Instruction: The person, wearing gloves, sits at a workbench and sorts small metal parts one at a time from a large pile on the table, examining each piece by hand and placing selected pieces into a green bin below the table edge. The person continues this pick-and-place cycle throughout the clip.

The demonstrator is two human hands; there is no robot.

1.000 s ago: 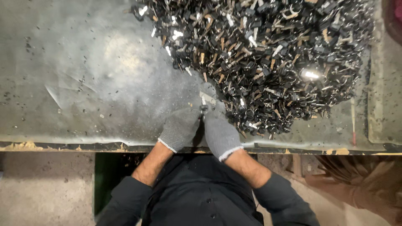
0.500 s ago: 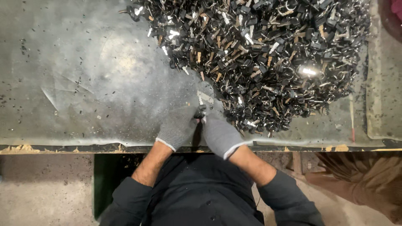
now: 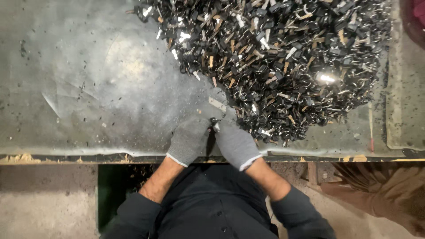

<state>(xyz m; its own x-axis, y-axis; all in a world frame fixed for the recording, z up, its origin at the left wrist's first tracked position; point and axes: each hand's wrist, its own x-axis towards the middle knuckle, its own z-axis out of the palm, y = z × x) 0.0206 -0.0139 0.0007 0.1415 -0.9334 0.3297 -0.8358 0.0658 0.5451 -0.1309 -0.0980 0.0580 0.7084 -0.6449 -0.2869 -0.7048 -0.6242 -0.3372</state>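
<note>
A big heap of small black and metal parts [image 3: 283,62] covers the right half of a grey metal-topped bench [image 3: 88,88]. My left hand [image 3: 189,139] and my right hand [image 3: 235,142], both in grey knit gloves, meet at the near edge of the heap. Their fingertips pinch one small dark metal part [image 3: 215,121] between them. A pale flat strip [image 3: 217,104] lies just beyond the fingers. My dark sleeves and shirt fill the bottom centre.
The bench's front edge [image 3: 66,155] runs across the lower frame, with wood chips along it. Concrete floor [image 3: 44,199] lies below at left. A brown cloth shape [image 3: 385,194] sits at the lower right. A second grey sheet [image 3: 405,102] adjoins on the right.
Both hands have stayed together at the heap's edge, shifting only slightly. The view has drifted a little.
</note>
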